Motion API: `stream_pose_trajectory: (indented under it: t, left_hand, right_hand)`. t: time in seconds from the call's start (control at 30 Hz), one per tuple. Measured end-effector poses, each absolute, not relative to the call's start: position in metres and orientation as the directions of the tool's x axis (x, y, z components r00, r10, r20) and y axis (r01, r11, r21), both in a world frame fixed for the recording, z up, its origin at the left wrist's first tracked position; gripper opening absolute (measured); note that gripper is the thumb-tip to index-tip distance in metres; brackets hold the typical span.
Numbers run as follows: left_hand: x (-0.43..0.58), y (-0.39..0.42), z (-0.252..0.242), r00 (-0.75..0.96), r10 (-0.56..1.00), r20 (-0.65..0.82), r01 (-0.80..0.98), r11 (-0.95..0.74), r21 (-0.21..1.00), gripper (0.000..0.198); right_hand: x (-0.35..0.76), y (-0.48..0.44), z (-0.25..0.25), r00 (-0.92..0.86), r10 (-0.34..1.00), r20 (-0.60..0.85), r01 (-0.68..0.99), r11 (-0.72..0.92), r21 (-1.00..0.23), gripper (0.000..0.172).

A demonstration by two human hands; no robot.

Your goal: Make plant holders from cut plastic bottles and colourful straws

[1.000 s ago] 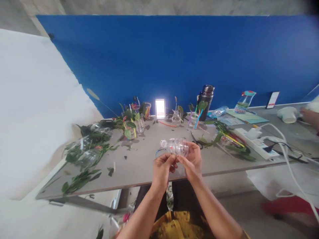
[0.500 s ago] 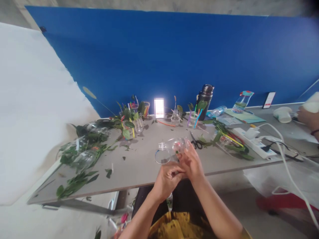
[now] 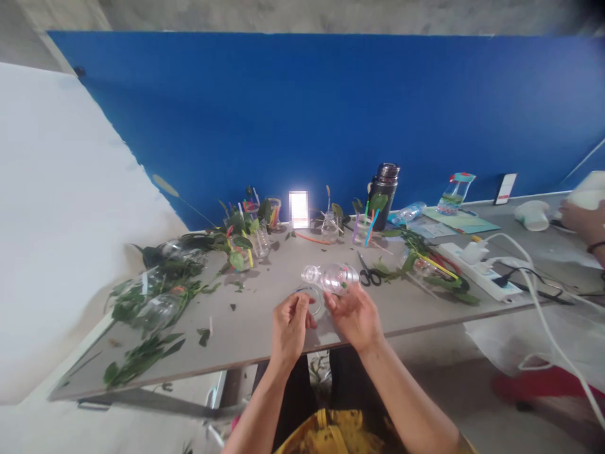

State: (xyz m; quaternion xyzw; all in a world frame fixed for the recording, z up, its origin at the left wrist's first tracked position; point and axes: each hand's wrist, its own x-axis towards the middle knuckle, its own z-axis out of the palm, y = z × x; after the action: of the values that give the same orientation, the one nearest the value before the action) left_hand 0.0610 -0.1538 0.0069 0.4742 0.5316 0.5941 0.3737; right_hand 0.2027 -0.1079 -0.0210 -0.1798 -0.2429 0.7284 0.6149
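Note:
A clear plastic bottle [image 3: 333, 278] lies on its side on the grey table [image 3: 255, 328], with bits of red and green inside. My right hand [image 3: 355, 315] is just in front of it, fingers loosely spread and fingertips at the bottle's near side. My left hand [image 3: 289, 323] is curled, thumb and fingers pinched together beside a clear round ring [image 3: 311, 296] resting on the table. What the pinch holds is too small to make out. Black scissors [image 3: 368, 275] lie right of the bottle.
Leafy stems and clear bottles [image 3: 155, 296] cover the table's left. Small jars with coloured straws [image 3: 250, 236], a dark flask [image 3: 382, 192] and a bright screen [image 3: 299, 209] stand along the blue wall. A power strip [image 3: 482, 271] with cables lies right. Another person's hand [image 3: 583, 221] is at the far right.
The bottle went from being held up in both hands down to the table. My right hand has loosened from it, and my left hand moved up beside the clear ring.

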Motion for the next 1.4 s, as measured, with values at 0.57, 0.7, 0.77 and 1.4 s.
stream_pose_trajectory:
  t: [0.57,0.7,0.77,1.4]
  left_hand:
    - [0.043,-0.112,0.025,-0.495,0.74,0.455,0.129,-0.456,0.881,0.026]
    - [0.032,-0.105,0.033,-0.477,0.738,0.477,0.108,-0.49,0.865,0.028]
    - [0.028,-0.105,0.034,-0.462,0.712,0.528,0.163,-0.518,0.84,0.025]
    - [0.037,-0.117,0.033,-0.218,0.619,0.754,0.491,-0.598,0.633,0.012]
  right_hand:
    - [0.188,-0.101,-0.031,-0.227,0.973,0.032,-0.693,-0.139,-0.708,0.039]
    - [0.195,-0.099,-0.027,-0.296,0.951,0.088,-0.631,-0.126,-0.765,0.052]
    - [0.2,-0.094,-0.028,-0.126,0.988,0.093,-0.557,0.007,-0.83,0.053]
    - [0.217,-0.088,0.012,-0.056,0.892,0.449,0.064,0.452,-0.89,0.014]
